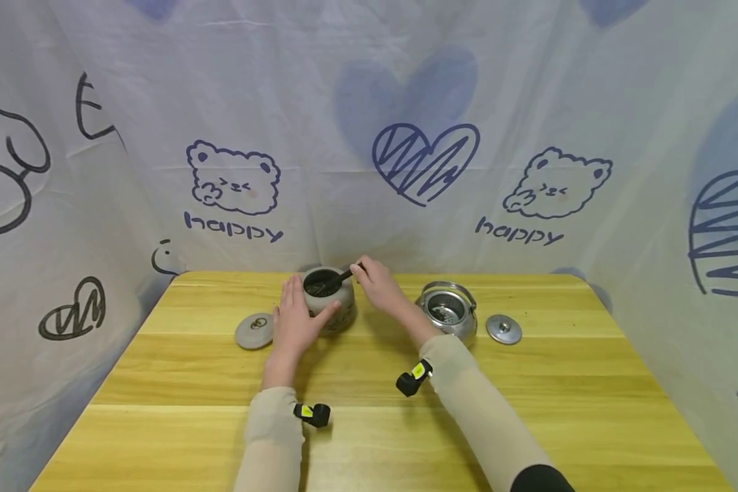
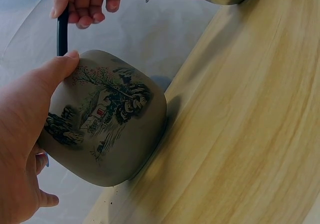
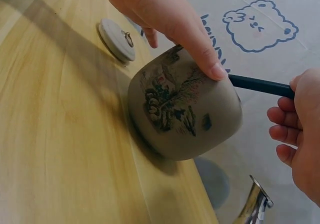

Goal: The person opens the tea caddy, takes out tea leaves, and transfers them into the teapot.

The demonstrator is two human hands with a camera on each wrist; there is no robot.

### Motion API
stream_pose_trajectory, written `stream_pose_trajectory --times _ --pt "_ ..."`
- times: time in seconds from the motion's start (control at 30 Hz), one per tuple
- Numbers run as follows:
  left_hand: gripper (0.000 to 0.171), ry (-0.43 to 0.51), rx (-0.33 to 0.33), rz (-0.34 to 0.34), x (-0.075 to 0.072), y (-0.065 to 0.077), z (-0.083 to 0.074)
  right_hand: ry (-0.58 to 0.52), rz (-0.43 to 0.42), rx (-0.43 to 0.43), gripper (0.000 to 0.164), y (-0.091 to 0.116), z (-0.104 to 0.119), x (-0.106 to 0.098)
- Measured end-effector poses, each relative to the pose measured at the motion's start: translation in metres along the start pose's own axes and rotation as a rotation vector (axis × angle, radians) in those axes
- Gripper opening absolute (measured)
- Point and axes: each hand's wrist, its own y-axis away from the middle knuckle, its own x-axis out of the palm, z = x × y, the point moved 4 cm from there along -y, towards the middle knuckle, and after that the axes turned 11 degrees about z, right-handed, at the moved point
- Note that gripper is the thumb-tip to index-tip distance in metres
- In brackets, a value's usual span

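- Jar [image 2: 107, 119]: grey-brown, round-bodied, painted with trees and a small house; upright on the worktop [image 1: 357, 437], steadied by me at its side; mouth uncovered, dark contents [image 1: 317, 283] showing.
- Black-handled utensil [image 3: 262, 85]: slender, held by me at its outer end, slanting down through the mouth, lower end inside.

Pale printed curtain [image 1: 338, 232] behind a wooden table [image 1: 369, 444]

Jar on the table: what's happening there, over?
Left hand gripping jar. Right hand holding black tool, its far end inside jar. Lid off, lying alongside; nothing seen in the way.
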Motion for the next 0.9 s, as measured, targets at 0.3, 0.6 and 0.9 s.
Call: stream_pose_trajectory --times 0.3,0.6,0.9 --pt "0.112 0.011 0.002 0.003 -0.001 0.001 0.000 -0.004 -0.050 0.019 0.029 0.008 -0.008 -0.011" --pt "0.112 0.023 -0.002 0.008 0.000 0.001 0.000 -0.096 -0.055 0.030 0.035 0.018 -0.016 -0.017" --pt "0.113 0.027 0.001 0.009 0.001 -0.001 0.001 -0.148 -0.103 0.015 0.030 0.034 -0.011 -0.031"
